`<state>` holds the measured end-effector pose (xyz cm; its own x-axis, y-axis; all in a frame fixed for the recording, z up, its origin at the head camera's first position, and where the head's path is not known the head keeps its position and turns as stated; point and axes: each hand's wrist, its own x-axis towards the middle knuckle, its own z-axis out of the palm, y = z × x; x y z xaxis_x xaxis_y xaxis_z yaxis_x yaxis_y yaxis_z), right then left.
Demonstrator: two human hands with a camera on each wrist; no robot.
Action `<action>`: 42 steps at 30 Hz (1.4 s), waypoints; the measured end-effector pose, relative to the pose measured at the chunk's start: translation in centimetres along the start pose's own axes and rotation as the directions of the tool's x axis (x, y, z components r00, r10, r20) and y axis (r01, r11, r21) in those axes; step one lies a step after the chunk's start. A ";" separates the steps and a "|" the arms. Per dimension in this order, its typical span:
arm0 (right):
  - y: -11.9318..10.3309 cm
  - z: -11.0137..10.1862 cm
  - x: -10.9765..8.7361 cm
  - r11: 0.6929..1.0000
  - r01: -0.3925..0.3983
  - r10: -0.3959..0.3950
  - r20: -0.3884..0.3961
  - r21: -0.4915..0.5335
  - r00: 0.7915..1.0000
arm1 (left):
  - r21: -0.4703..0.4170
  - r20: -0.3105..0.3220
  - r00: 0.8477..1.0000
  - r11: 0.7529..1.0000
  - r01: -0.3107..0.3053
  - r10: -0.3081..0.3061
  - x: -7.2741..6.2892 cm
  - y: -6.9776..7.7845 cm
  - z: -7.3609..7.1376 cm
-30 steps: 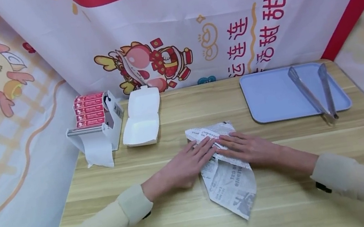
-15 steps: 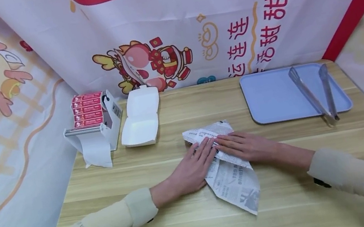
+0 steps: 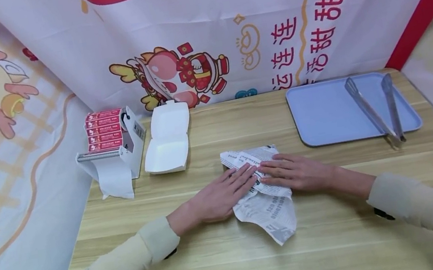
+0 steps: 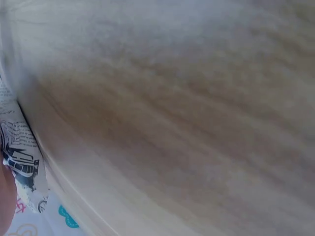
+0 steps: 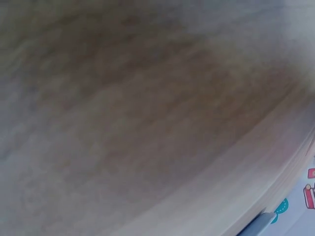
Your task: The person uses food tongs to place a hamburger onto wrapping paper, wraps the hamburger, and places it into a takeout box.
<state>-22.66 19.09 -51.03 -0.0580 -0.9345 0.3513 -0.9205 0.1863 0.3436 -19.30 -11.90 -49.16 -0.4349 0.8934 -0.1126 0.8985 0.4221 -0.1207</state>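
Observation:
A sheet of newspaper-print wrapping paper (image 3: 270,218) lies folded at the middle of the table, its pointed lower end spread toward the person. My left hand (image 3: 219,196) rests on the upper fold from the left, its fingers laid straight over the print. From the right, my right hand (image 3: 296,172) presses on the same fold, fingers extended, so both sets of fingertips nearly meet. Both thumbs are hidden. At the left edge of the left wrist view, part of the printed paper (image 4: 22,157) shows beside a bit of the hand. Whatever may lie under the fold is hidden.
Behind to the left stand a label dispenser (image 3: 110,137) with a roll of red labels and an open white food box (image 3: 166,138). At the back right is a blue tray (image 3: 319,114) with metal tongs (image 3: 375,114) lying across its front edge. A printed curtain (image 3: 199,24) hangs behind the wooden table (image 3: 220,266).
The paper's loose lower end has swung right, then back left, and now reaches less far toward the person. Both hands stay on the fold, the left shifting slightly.

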 end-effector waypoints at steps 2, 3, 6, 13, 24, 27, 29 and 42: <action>0.1 0.0 -0.1 1.000 0.007 -0.007 -0.009 0.002 1.000 | -0.030 -0.005 1.000 1.000 -0.007 0.007 0.0 -0.1 -0.1; 0.1 0.0 -0.1 1.000 0.013 -0.013 -0.013 0.002 1.000 | -0.039 -0.007 1.000 0.999 -0.012 0.012 0.0 -0.2 -0.1; 0.1 -0.1 -0.2 0.999 0.034 -0.034 -0.015 -0.002 0.999 | -0.056 -0.011 1.000 0.998 -0.024 0.023 0.0 -0.4 -0.2; 0.2 0.2 -1.1 0.997 0.046 -0.045 -0.006 0.054 0.999 | -0.114 0.001 0.999 0.993 -0.041 0.042 -0.3 -0.6 0.0; -0.8 -0.9 -0.6 0.980 -0.023 0.031 -0.040 0.197 0.999 | -0.100 -0.057 0.997 0.994 -0.048 0.042 -0.4 -0.1 -0.5; -1.1 -1.2 -0.1 0.977 -0.059 0.068 -0.033 0.207 0.997 | -0.057 -0.068 0.997 0.998 -0.027 0.023 -0.4 0.2 -0.6; -1.2 -1.2 0.2 0.976 -0.076 0.084 -0.029 0.205 0.996 | -0.050 -0.075 0.997 0.999 -0.023 0.019 -0.4 0.4 -0.7; -2.1 -0.7 -0.1 0.788 -0.267 0.328 -0.011 0.555 0.945 | -0.549 -0.179 0.980 0.835 -0.032 -0.081 -0.6 -0.7 -0.4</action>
<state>-20.45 19.03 -51.15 -0.3522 -0.8184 0.4541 -0.9243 0.2278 -0.3063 -19.67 -12.68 -48.57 -0.4883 0.8694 0.0762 0.7970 0.4087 0.4447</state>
